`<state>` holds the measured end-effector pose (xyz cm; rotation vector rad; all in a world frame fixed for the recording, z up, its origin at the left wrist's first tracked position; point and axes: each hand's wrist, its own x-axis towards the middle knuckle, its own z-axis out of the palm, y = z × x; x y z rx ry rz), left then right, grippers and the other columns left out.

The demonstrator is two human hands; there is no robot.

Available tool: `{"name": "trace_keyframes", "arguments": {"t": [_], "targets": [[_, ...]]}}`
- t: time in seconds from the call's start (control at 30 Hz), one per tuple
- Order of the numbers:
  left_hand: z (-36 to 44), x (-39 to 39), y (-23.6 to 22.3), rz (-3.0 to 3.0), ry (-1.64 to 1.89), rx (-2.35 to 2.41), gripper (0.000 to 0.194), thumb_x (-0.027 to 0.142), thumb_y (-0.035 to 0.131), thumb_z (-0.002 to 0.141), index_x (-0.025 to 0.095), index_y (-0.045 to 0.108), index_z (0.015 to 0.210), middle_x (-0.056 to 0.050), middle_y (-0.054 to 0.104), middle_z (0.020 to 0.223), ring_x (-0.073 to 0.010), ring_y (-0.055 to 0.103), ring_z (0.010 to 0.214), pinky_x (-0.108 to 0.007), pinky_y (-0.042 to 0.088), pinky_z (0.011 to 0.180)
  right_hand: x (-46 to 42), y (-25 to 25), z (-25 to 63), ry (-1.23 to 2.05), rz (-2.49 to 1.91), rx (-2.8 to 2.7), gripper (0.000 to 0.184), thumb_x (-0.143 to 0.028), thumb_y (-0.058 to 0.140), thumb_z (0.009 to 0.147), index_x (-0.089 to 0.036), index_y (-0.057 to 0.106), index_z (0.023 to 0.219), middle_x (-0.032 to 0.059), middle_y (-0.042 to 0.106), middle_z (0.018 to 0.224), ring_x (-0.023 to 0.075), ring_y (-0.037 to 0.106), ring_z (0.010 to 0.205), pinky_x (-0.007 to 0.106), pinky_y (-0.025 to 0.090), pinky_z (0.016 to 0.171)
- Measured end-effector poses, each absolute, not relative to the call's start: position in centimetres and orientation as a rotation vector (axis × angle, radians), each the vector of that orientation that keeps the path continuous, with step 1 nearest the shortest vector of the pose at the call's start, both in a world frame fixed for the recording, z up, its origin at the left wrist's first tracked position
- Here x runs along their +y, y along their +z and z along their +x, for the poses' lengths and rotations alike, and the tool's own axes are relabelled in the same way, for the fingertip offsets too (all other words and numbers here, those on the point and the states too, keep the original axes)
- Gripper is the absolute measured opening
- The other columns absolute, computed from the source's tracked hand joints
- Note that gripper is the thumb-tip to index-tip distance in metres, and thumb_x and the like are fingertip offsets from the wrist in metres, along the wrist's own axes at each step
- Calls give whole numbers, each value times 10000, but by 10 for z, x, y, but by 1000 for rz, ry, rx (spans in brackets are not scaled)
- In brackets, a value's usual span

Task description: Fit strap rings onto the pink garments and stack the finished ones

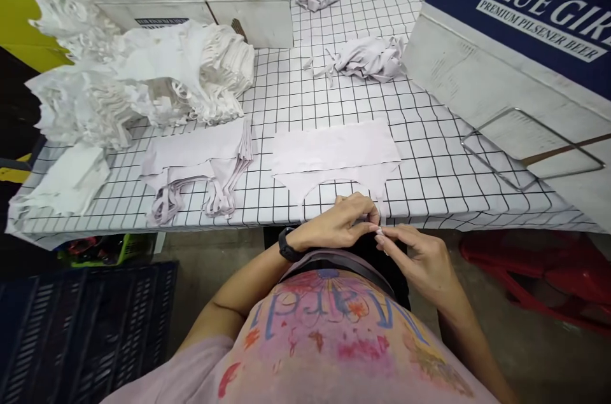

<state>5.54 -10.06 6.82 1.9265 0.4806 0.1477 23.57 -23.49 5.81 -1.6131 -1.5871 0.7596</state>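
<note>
A pale lilac strappy top (335, 146) lies flat at the table's front edge, its straps toward me. My left hand (340, 222), with a black band on the wrist, is closed in a pinch on its right-hand strap. Fingertips of my right hand (422, 257) meet those of the left, closed on the same strap just past the edge. The small bit between the fingertips is mostly hidden. Left of this top is a neat stack of matching lilac tops (193, 153), with their straps bunched at the front.
White garments (191, 67) are heaped at the back left before a carton (252, 22). A small white pile (69, 181) sits at the left corner. Crumpled lilac pieces (370, 59) lie farther back. A beer carton (487, 73) and a bent wire frame (529, 149) stand right.
</note>
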Motion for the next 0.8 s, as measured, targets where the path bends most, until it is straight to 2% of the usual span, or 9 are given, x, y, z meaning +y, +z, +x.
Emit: {"name": "trace_keyframes", "arguments": {"t": [0.13, 0.23, 0.37, 0.5, 0.63, 0.8], "targets": [[57, -103, 67, 1940, 240, 586, 191, 371, 497, 1053, 213, 547, 957, -29, 642, 1022, -188, 556, 1056, -369, 381, 982, -228, 57, 235, 810, -1689, -1456, 194, -349, 658, 979, -212, 766, 1064, 17, 766, 795, 175, 715, 694, 278, 537, 644], [56, -101, 65, 1939, 292, 593, 201, 378, 498, 1052, 211, 564, 961, -22, 641, 1003, -177, 569, 1036, -350, 402, 974, -219, 55, 231, 847, -1721, -1393, 223, -396, 647, 979, -214, 768, 1027, 13, 757, 762, 173, 707, 659, 262, 508, 564], [53, -89, 60, 2010, 384, 567, 185, 346, 514, 1041, 198, 589, 957, -37, 656, 996, -177, 593, 989, -341, 454, 946, -204, 52, 229, 861, -1713, -1302, 209, -401, 662, 963, -224, 771, 940, 19, 777, 819, 188, 731, 742, 295, 563, 718], [57, -63, 47, 2314, 504, 666, 115, 255, 540, 1011, 182, 628, 1027, -94, 662, 1105, -228, 579, 1059, -397, 484, 960, -188, 49, 228, 919, -1683, -1015, 213, -431, 727, 914, -222, 767, 913, 44, 791, 842, 219, 753, 794, 336, 594, 771], [71, -35, 36, 2538, 422, 759, 164, 189, 526, 996, 157, 638, 1111, -129, 633, 1227, -257, 565, 1107, -414, 504, 919, -169, 51, 226, 972, -1591, -755, 241, -443, 799, 843, -209, 761, 883, 55, 778, 801, 226, 764, 760, 339, 616, 727], [88, -18, 36, 2660, 281, 811, 154, 195, 534, 989, 138, 669, 1035, -126, 649, 1156, -265, 564, 1058, -408, 498, 867, -150, 50, 224, 1014, -1556, -658, 292, -457, 842, 783, -186, 769, 863, 60, 764, 773, 208, 749, 678, 308, 609, 634]]}}
